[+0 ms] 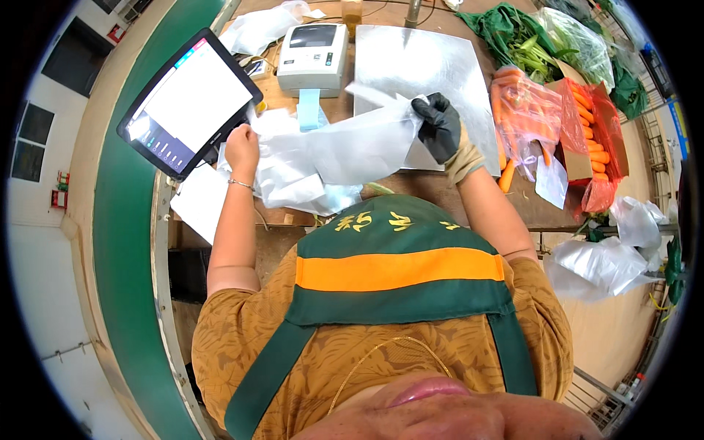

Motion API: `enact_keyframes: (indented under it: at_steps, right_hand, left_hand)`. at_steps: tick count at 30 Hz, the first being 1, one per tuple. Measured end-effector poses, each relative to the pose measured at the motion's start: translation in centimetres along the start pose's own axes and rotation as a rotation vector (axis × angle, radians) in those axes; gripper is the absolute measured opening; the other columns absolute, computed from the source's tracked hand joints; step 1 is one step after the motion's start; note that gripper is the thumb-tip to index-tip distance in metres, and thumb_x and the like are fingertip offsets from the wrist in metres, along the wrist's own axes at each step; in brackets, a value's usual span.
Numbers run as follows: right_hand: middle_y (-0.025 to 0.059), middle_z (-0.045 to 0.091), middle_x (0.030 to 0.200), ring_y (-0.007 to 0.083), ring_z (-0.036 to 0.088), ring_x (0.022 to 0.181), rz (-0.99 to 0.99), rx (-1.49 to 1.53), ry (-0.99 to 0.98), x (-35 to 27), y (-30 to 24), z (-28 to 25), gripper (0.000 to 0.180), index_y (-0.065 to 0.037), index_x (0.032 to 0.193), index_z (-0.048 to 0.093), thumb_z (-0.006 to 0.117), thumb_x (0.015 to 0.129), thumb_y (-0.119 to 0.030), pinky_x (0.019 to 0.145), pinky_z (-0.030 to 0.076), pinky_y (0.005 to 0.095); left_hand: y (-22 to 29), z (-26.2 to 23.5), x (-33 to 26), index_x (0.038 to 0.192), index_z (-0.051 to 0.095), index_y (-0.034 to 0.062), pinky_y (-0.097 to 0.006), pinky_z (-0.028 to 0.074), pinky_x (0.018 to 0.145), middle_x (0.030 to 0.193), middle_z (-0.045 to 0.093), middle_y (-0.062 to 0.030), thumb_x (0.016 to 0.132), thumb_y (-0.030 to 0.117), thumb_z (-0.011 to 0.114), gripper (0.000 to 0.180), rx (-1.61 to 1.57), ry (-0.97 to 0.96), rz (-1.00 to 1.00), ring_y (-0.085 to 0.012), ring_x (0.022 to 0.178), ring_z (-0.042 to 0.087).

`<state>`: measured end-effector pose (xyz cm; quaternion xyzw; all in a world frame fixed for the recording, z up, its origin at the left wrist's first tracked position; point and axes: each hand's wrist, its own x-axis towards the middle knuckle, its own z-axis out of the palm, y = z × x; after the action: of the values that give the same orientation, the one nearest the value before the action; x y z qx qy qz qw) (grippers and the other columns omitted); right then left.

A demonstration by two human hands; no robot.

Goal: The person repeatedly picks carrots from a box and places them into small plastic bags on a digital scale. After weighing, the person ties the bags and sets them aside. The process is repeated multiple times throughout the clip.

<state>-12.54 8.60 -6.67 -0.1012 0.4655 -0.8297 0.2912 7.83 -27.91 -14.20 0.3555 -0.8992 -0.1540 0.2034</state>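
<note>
Hands both closed on 1 thin white plastic bag [345, 150], stretched between them above the wooden surface [433, 187]. Left hand [242, 147] bare, gripping the bag's left end over a heap of similar bags [293, 187]; right hand [440, 128] in a black glove, pinching the right end. Beyond: metal scale plate [418, 66], label printer [314, 57], tilted touchscreen [189, 99]. Far right: bagged carrots [524, 110], leafy greens [521, 37].

Left hand [242, 149] bare, closed; right hand [440, 126] gloved, pinching.

one touchscreen [189, 99], one label printer [313, 57], two hands [242, 147]
</note>
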Motion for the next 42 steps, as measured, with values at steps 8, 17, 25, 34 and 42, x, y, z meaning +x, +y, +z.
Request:
enact_keyframes:
  at_steps: [8, 17, 25, 34, 42]
  right_hand:
    - [-0.0016, 0.054, 0.074, 0.007, 0.049, 0.062, -0.115, -0.53, 0.019, -2.4, -1.9, -2.5, 0.023, -0.008, 0.085, 0.053, 0.075, 0.081, -0.008, 0.054, 0.041, 0.0223]
    - [-0.0063, 0.045, 0.077, 0.0051, 0.04, 0.073, -0.091, -0.549, -0.282, -7.0, -4.0, -0.5, 0.03, -0.009, 0.084, 0.052, 0.081, 0.075, -0.01, 0.064, 0.036, 0.0225]
    - [0.0002, 0.054, 0.078, 0.0132, 0.05, 0.071, -0.706, -0.864, 0.15, -2.4, -10.7, -11.6, 0.027, -0.005, 0.087, 0.056, 0.072, 0.07, 0.008, 0.068, 0.046, 0.0276]
    - [0.001, 0.054, 0.076, 0.0103, 0.051, 0.067, -0.774, -0.923, 0.122, -1.1, -11.7, -10.5, 0.023, -0.006, 0.083, 0.056, 0.078, 0.077, -0.004, 0.061, 0.046, 0.026]
    - [0.0179, 0.067, 0.098, 0.0301, 0.066, 0.086, -0.801, -1.391, 0.22, -2.0, -16.1, -23.1, 0.04, 0.0, 0.109, 0.063, 0.073, 0.083, -0.028, 0.076, 0.052, 0.0363]
  left_hand:
    - [16.2, 0.4, -5.7, 0.085, 0.066, 0.0024, -0.025, 0.045, 0.058, 0.072, 0.063, -0.0022, 0.088, 0.02, 0.069, 0.018, -0.915, -0.284, 0.164, -0.0086, 0.062, 0.055]
    - [26.6, -2.9, -8.2, 0.073, 0.055, 0.0072, -0.021, 0.03, 0.046, 0.062, 0.048, 0.0038, 0.092, 0.023, 0.066, 0.027, -1.263, -1.184, 0.016, -0.0024, 0.053, 0.039]
    - [22.6, -4.7, -3.9, 0.067, 0.053, 0.0029, -0.031, 0.041, 0.052, 0.06, 0.054, -0.0058, 0.082, 0.015, 0.066, 0.023, -0.444, 0.017, 0.412, -0.0181, 0.054, 0.052]
    - [35.9, -4.6, -6.4, 0.137, 0.047, 0.0062, -0.046, 0.038, 0.103, 0.132, 0.051, -0.0188, 0.069, 0.03, 0.082, 0.079, -0.239, 0.166, 0.805, -0.0374, 0.122, 0.047]
    - [37.8, -0.6, 0.1, 0.101, 0.066, 0.0078, -0.035, 0.051, 0.06, 0.075, 0.065, -0.0094, 0.09, 0.016, 0.056, 0.017, -0.502, -0.513, 0.212, -0.0217, 0.071, 0.064]
